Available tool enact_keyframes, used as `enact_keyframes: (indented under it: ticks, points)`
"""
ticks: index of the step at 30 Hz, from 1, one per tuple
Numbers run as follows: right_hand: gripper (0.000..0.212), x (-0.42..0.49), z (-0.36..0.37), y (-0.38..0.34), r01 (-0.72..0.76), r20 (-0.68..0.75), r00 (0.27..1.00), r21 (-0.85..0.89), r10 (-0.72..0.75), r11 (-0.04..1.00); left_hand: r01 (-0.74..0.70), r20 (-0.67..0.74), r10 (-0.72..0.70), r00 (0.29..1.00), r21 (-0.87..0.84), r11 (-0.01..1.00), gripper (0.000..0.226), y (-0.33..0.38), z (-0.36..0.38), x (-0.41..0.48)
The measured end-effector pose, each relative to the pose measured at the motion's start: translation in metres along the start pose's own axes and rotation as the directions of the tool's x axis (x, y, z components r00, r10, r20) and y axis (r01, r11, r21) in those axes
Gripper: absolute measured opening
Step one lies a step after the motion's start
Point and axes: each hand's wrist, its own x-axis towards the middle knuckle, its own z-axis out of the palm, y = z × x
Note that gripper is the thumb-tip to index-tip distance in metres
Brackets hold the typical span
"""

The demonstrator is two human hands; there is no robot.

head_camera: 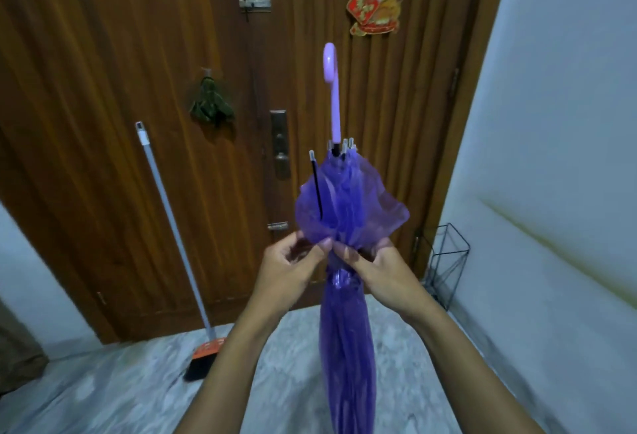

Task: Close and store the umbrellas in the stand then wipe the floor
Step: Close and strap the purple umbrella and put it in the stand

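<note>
A purple see-through umbrella (348, 330) is folded and stands upright in front of me, its lilac hook handle (332, 82) pointing up. Its upper canopy bunches out loosely and one black rib sticks out at the left. My left hand (293, 268) pinches the plastic at the waist of the canopy. My right hand (372, 264) grips the same waist from the right, fingers around the bunched plastic. A black wire umbrella stand (448, 261) sits on the floor in the right corner by the wall, with nothing visible inside it.
A wooden double door (138, 123) fills the view ahead. A broom (203, 354) with a grey pole leans against it at the left. A white wall (551, 158) runs along the right. The floor (120, 392) is grey marble.
</note>
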Motion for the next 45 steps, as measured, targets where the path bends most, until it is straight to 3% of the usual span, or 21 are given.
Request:
enact_keyframes:
  ticks: [7, 11, 16, 23, 32, 39, 45]
  points:
    - [0.029, 0.042, -0.148, 0.02, -0.02, -0.102, 0.995, -0.142, 0.006, 0.99, -0.027, 0.124, 0.014, 0.992, 0.103, 0.994, 0.01, -0.02, 0.127, 0.092]
    - [0.035, 0.067, -0.223, 0.041, -0.004, -0.161, 0.986, -0.237, -0.035, 0.971, -0.001, 0.065, -0.002, 0.998, 0.038, 0.999, 0.022, -0.04, 0.203, 0.145]
    - [0.027, 0.102, -0.282, 0.072, -0.078, -0.299, 0.954, -0.188, 0.019, 0.979, 0.036, 0.05, -0.037, 0.998, 0.026, 0.999, 0.024, -0.064, 0.276, 0.196]
    - [0.024, 0.182, -0.358, 0.111, -0.128, -0.377, 0.925, -0.208, 0.041, 0.97, 0.097, 0.14, -0.101, 0.985, 0.033, 0.995, 0.003, -0.107, 0.337, 0.287]
    - [0.015, 0.334, -0.457, 0.171, -0.156, -0.483, 0.875, -0.3, -0.009, 0.941, 0.273, 0.365, -0.235, 0.901, -0.055, 0.96, 0.017, -0.19, 0.407, 0.459]
    - [0.013, 0.442, -0.536, 0.219, -0.238, -0.561, 0.828, -0.348, 0.002, 0.907, 0.375, 0.4, -0.306, 0.864, -0.103, 0.921, 0.029, -0.255, 0.476, 0.587]
    - [0.005, 0.491, -0.591, 0.279, -0.282, -0.571, 0.821, -0.385, 0.013, 0.879, 0.399, 0.53, -0.362, 0.767, 0.049, 0.916, 0.01, -0.316, 0.514, 0.647]
